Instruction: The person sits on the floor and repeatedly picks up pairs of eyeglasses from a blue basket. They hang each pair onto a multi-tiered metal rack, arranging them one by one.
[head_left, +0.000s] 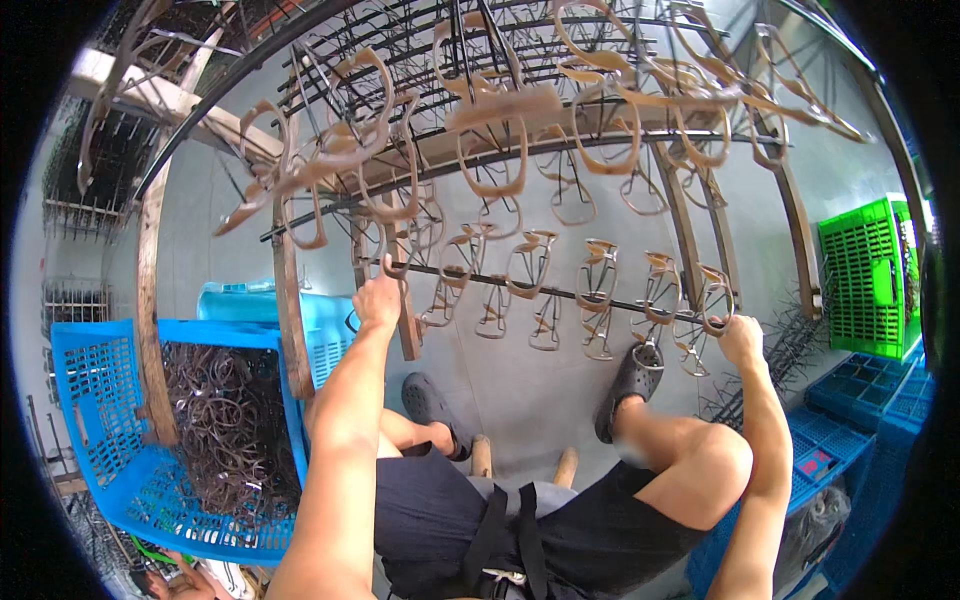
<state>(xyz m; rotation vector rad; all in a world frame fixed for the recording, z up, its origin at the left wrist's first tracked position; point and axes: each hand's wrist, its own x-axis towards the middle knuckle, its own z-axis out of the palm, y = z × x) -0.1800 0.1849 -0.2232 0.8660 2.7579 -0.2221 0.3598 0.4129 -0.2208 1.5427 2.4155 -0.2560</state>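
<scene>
My left hand [378, 300] is closed near the left end of a thin black rod [560, 293]. My right hand [740, 340] grips the rod's other end, so it spans the space in front of my knees, sloping slightly down to the right. Along it hang several brownish eyeglass frames [528, 268], spaced apart, with parts dangling below the rod. Just above and beyond it, a wooden rack [440, 152] carries more black rods hung with similar amber-brown eyeglass frames [495, 165]. My fingertips are partly hidden by the outer frames.
Wooden posts [287, 320] stand close to my left arm. A blue crate [100, 400] full of dark, curled pieces [225, 420] is at the left. A green crate [860, 275] and blue crates [835, 440] stand at the right. Part of another person [185, 578] shows at lower left.
</scene>
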